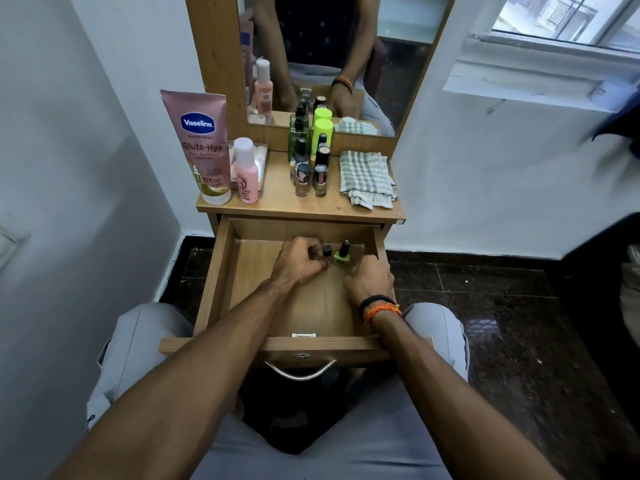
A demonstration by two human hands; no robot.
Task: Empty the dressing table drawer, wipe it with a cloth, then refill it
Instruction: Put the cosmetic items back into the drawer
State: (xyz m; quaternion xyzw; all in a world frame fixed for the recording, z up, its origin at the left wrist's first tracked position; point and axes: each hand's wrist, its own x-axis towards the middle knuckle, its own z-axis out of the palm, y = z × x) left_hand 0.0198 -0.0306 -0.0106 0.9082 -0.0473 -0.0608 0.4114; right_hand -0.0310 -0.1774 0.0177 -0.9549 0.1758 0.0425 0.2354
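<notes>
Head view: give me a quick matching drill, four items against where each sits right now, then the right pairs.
Items:
1. Vaseline tube
2. checked cloth
3. green nail polish bottle
4. pink bottle

Places:
A. standing in the open drawer, far end
B. tabletop, right side
C. tabletop, far left corner
D. tabletop, just right of the tall tube

Pairs: 1-C, 2-B, 3-A, 4-D
</notes>
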